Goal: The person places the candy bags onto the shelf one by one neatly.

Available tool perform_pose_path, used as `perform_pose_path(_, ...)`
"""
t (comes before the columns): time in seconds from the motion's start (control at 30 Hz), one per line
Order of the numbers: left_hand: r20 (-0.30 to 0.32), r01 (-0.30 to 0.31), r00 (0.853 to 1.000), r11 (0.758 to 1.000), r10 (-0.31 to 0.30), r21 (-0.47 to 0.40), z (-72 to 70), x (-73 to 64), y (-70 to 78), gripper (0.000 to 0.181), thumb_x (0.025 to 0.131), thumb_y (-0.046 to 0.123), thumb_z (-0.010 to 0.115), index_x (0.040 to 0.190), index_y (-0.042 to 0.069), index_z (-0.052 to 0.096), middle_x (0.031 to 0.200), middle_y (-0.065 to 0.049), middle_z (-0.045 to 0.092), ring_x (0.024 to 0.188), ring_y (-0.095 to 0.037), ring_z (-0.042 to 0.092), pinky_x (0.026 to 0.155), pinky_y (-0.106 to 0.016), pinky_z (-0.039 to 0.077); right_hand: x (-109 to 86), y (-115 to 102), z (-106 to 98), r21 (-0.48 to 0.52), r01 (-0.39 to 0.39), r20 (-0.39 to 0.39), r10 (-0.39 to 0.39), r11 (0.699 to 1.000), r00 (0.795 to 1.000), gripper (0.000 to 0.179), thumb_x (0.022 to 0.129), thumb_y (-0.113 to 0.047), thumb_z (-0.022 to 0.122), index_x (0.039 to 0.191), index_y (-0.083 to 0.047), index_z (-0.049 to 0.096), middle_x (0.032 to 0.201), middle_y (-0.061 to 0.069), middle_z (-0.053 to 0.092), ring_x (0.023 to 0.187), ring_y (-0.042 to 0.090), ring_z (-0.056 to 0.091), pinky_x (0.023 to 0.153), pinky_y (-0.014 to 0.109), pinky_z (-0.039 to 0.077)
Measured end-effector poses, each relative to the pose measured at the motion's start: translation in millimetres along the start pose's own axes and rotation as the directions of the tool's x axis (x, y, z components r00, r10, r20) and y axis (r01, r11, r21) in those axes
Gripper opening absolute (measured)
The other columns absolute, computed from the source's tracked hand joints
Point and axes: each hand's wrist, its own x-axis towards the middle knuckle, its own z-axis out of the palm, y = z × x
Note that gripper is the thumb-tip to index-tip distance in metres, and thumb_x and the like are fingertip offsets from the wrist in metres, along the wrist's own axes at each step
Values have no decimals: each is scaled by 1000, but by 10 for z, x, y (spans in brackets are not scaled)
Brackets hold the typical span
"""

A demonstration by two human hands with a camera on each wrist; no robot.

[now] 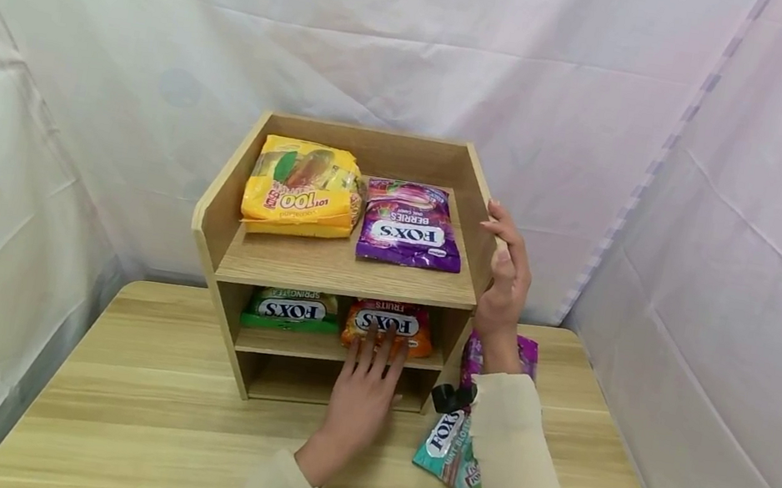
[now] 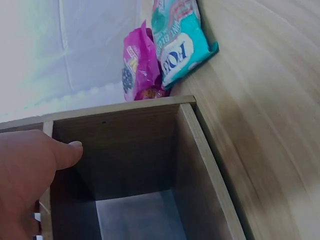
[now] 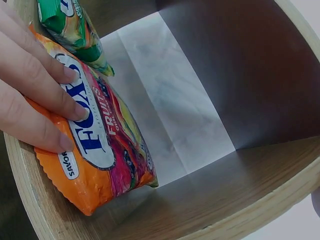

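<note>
Wooden shelf unit (image 1: 348,276), three levels, centre of the head view; tabletop (image 1: 136,375) extends between it and the left table edge, with a further strip along the front and one at right. Bottom compartment (image 1: 286,384): mouth facing the lower edge of frame, floor visible. Middle compartment (image 1: 315,348): a gap between packets and right wall. Left hand (image 1: 360,400), lower centre: palm down, fingers straight and slightly spread, tips resting on a packet front; thumb apart, before the bottom compartment in the left-wrist view. Right hand (image 1: 506,286), right of centre: raised, fingers and thumb bent about the edge of the right side panel (image 1: 476,231), gripping it. Orange packet (image 3: 107,135), marked Fox's Fruits: middle compartment, right half, directly under the left fingertips, below and left of the right hand. Green packet (image 1: 291,311), Fox's: same level, left half. Top level: yellow packet (image 1: 303,193), left; purple packet (image 1: 409,226), Fox's Berries, right. Lower right on the tabletop: magenta packet (image 1: 526,355), partly hidden by the right forearm, and teal packet (image 1: 454,452), nearer the lower edge.
</note>
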Motion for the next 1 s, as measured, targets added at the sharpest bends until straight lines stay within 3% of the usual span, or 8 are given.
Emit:
perform_pose_path(0.3, 19, -6, 1000, 1000, 6, -11, 67, -30, -51, 86, 82, 46, 72, 149, 11, 32, 153, -17, 27, 140, -38, 21, 112, -49, 24, 9, -16, 31, 7, 12, 8, -12, 1000, 1000, 41, 92, -19, 33, 113, 8, 55, 140, 20, 45, 137, 32, 31, 111, 49, 23)
perform_pose_path(0.5, 25, -50, 998, 995, 52, -82, 34, -28, -111, 72, 92, 43, 60, 149, 10, 32, 152, -14, 29, 141, -36, 21, 113, -49, 20, 2, -50, 31, 12, 22, -7, -22, 1000, 1000, 40, 92, -17, 33, 112, 11, 54, 139, 25, 45, 137, 34, 31, 112, 47, 21)
perform_pose_path(0.6, -44, -109, 994, 987, 104, -116, -13, -38, -157, 57, 100, 40, 43, 147, 9, 35, 150, -13, 35, 139, -34, 27, 112, -51, 23, 2, -70, 22, 0, 11, -14, -11, 1000, 1000, 40, 91, -15, 32, 112, 12, 53, 138, 26, 45, 137, 34, 32, 112, 46, 21)
perform_pose_path(0.73, -183, -187, 970, 972, 159, -144, -84, -86, -216, 55, 104, 39, 19, 144, 7, 41, 147, -13, 40, 136, -33, 34, 109, -52, 28, 17, -174, 51, -5, 3, -11, -3, 1000, 1000, 39, 91, -14, 32, 112, 13, 52, 138, 29, 43, 137, 32, 31, 113, 46, 20)
perform_pose_path(1.0, -369, -258, 916, 938, 160, -233, -475, -131, -509, 49, 104, 35, 31, 135, 3, 53, 140, -14, 49, 129, -34, 44, 106, -51, 35, 49, -388, 118, -11, -7, 11, 7, 1000, 1000, 38, 91, -10, 31, 110, 19, 46, 135, 38, 38, 137, 32, 32, 113, 46, 19)
